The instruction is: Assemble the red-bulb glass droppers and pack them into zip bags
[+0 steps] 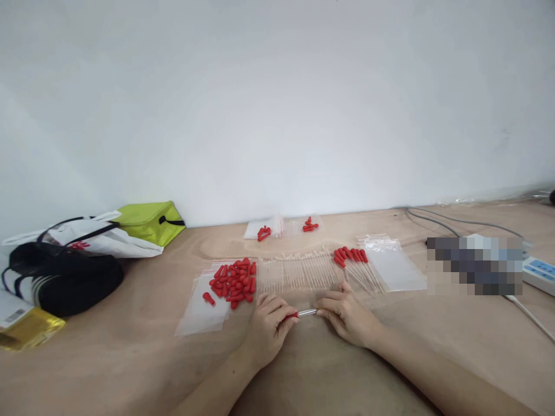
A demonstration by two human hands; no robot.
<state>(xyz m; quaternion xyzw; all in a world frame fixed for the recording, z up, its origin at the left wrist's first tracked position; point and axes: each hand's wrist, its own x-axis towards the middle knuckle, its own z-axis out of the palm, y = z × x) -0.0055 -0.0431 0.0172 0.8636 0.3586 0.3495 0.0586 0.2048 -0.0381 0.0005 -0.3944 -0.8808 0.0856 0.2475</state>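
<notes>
At the far left of the wooden tabletop (143,358) I can see a shiny gold-and-white packet (37,326), its label bearing a small grey block like a barcode, too small to read. Next come a black fabric bag with white stripes (82,283), a crumpled white plastic bag (130,242) whose red mark I can't make out, and a lime-green boxy bag with a black strap (145,218). Then a heap of red rubber bulbs (236,283) lies partly on flat clear plastic bags (197,312), one bulb apart from the rest. Just beside the heap, the person's left hand (271,320) has its thumb and fingers pinched closed on a red bulb (293,315), which meets a slim clear glass tube (307,312); the right hand (344,315) pinches the tube's other end, fingertips together. Beyond the hands lies a row of clear slender tubes (299,271), and near the wall, small clear bags (277,222) with a few more red bulbs. Right of the row, red-capped droppers (359,270) fan out beside clear zip bags (396,268). Past a pixelated patch, a white power strip (540,274) shows a blue panel, its markings too small to read.
</notes>
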